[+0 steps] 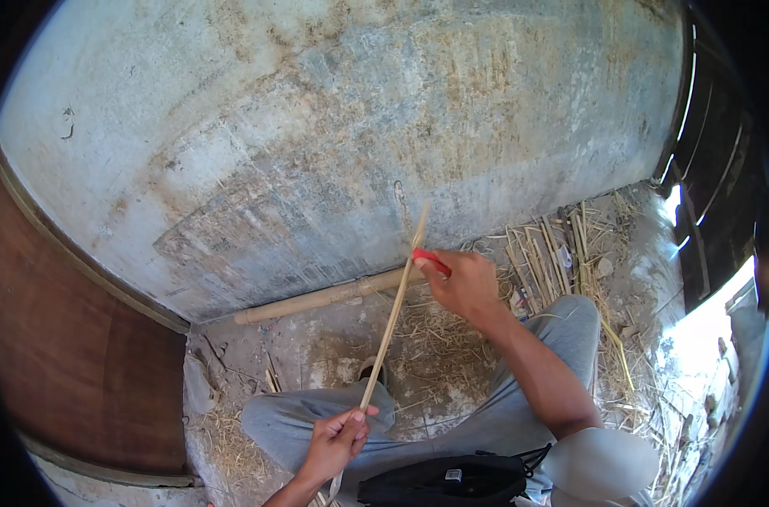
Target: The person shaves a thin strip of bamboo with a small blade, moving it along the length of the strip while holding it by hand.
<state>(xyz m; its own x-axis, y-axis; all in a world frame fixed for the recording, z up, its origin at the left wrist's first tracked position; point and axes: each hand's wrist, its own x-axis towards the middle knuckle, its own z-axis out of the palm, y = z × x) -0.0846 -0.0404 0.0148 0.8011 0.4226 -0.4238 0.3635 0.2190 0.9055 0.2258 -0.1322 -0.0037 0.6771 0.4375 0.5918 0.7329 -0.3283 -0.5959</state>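
A long, pale bamboo strip (389, 334) slants upward and away from my lap, its far end pointing toward the wall. My left hand (336, 441) is closed around its lower part, above my left thigh. Farther up, my right hand (466, 283) grips a small red tool (432, 262) that meets the strip near its far end. Any blade on the tool is too small or hidden to make out. Beyond the tool, the strip's tip looks thin and frayed.
A thick bamboo pole (317, 304) lies along the foot of the stained wall (384, 127). Cut bamboo pieces (540, 262) are piled at the right, with curly shavings (448, 338) over the floor. A black pouch (443, 480) rests at my lap. A brown panel (80, 338) stands left.
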